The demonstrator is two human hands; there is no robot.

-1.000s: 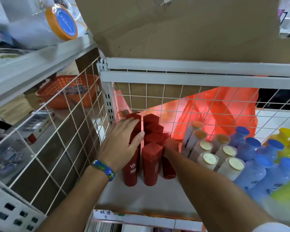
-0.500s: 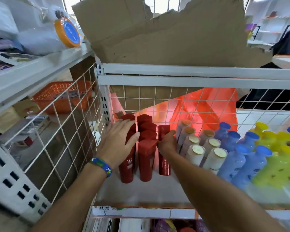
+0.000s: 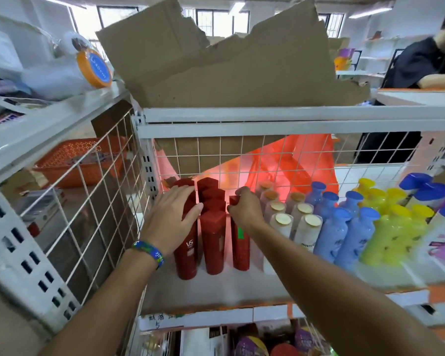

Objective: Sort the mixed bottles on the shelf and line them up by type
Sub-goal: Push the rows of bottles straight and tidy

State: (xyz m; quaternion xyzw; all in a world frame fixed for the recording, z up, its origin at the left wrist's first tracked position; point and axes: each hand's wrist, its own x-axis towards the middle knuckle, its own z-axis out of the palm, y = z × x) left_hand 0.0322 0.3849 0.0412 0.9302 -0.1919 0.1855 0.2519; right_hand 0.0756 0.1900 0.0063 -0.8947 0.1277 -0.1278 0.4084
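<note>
- We see the left hand [image 3: 174,214] laid flat, fingers straight, over the caps of the leftmost row of red bottles [image 3: 212,227]; it presses on them and grips nothing.
- The right hand [image 3: 244,209] is curled round the cap of a lone bottle [image 3: 240,247], also red, standing just right of the red rows.
- The two hands are apart, with the second red row between them.
- The red bottles stand upright in two rows running front to back at the left end of the shelf [image 3: 216,289], close to the side wire grid [image 3: 98,201].
- Right of the lone bottle we find white bottles [image 3: 303,227] with pale round caps in two rows. The gap between the bottle and the rows is hidden by the right hand and arm.
- Next come blue bottles [image 3: 329,235], then yellow bottles [image 3: 385,235], each colour grouped together and leaning outward in the wide-angle view.
- At the far right we make out whitish bottles [image 3: 442,227] with blue caps; the edge is blurred.
- A blue-green wristband [image 3: 149,251] sits on the left wrist.
- Behind the back grid hangs an orange bag [image 3: 288,165], and torn cardboard [image 3: 229,68] stands on top of the rack.
- On the neighbouring rack to the left, an orange basket [image 3: 80,160] rests on a lower shelf and a tape roll [image 3: 94,69] lies above.
- A person in dark clothing [image 3: 421,62] leans at the upper right.
</note>
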